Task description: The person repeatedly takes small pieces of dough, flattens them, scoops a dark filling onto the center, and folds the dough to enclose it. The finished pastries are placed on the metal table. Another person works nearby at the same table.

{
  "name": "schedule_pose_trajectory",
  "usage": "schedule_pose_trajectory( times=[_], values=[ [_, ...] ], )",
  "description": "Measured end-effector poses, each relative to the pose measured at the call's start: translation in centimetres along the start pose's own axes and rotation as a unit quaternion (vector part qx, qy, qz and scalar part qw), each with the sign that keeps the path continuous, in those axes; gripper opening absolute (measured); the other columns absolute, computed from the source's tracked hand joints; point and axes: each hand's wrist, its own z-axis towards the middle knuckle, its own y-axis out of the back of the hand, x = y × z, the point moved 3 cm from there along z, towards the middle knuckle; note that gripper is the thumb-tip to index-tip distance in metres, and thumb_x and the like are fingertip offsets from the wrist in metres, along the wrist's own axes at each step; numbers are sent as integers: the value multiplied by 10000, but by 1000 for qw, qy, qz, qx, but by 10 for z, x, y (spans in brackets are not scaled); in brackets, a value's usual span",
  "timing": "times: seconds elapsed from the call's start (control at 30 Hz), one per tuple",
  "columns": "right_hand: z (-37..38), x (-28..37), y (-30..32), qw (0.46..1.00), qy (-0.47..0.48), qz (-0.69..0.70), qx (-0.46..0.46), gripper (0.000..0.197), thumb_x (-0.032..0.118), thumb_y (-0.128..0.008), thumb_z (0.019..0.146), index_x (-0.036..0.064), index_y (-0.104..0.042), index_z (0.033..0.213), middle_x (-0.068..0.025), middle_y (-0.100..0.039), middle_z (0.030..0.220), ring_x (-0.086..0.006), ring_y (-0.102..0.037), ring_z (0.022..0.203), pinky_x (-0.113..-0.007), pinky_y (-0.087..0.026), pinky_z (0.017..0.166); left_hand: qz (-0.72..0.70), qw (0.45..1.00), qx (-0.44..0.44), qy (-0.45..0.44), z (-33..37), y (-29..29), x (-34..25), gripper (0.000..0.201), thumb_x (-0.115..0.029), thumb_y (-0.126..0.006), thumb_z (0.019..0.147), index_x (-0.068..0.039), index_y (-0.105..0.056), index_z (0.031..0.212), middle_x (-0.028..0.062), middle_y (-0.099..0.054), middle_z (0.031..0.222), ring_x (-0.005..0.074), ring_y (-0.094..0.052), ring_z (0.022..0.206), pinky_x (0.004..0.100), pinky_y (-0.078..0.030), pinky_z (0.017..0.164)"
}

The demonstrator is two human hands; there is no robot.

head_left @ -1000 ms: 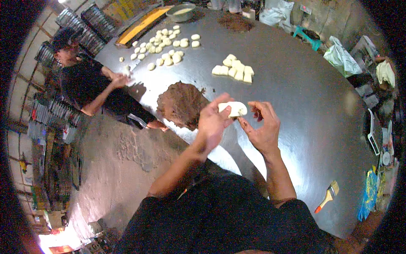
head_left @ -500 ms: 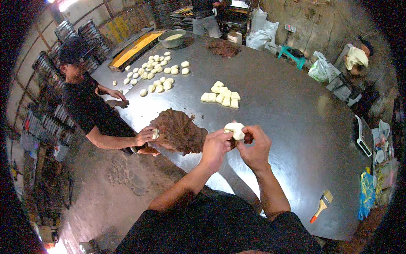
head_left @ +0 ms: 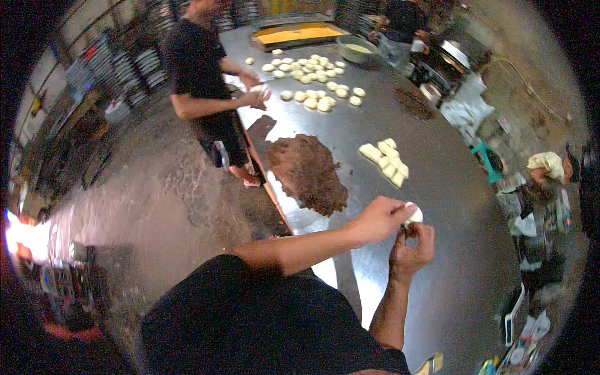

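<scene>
A small piece of white dough [head_left: 414, 214] is pinched between the fingertips of my two hands above the metal table. My left hand [head_left: 379, 220] is closed on it from the left, slightly blurred. From below, my right hand [head_left: 412, 251] grips it with curled thumb and fingers. My fingers cover most of the dough, so what is inside it is hidden. To the left of my hands lies a flattened heap of dark brown paste [head_left: 307, 174]. Beyond my hands sits a cluster of cut pale dough pieces [head_left: 384, 160].
Several round dough balls [head_left: 310, 70] lie toward the far end, near a metal bowl [head_left: 356, 50] and a tray with a yellow surface [head_left: 300, 35]. A co-worker [head_left: 203, 75] stands at the left edge. A brush [head_left: 431, 364] lies near me; bags [head_left: 465, 106] line the right side.
My view has swung, so the table appears turned. The dough is now more enclosed by my fingers, my left hand over it. The co-worker's hands have left the brown paste and come together.
</scene>
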Motion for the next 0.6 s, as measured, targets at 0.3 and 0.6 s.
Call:
schedule_pose_trajectory(
  times=[0.3,0.6],
  values=[
    [-36,19,53,994,18,-11,-106,240,54,-785,668,59,-609,831,-101,-608,799,-237,-610,639,-319,-500,555,-89,990,-2,113,-40,-31,13,288,-167,-614,925,30,-646,1132,86,-681,1020,137,-631,885,270,-530,736],
    [5,38,2,993,103,40,-37,405,32,-721,681,96,-649,1074,-112,-615,979,-298,-594,918,-429,-487,782,-299,938,-140,106,-24,14,-1,282,-153,-624,928,47,-655,1123,49,-672,922,81,-581,770,222,-489,661]
  ],
)
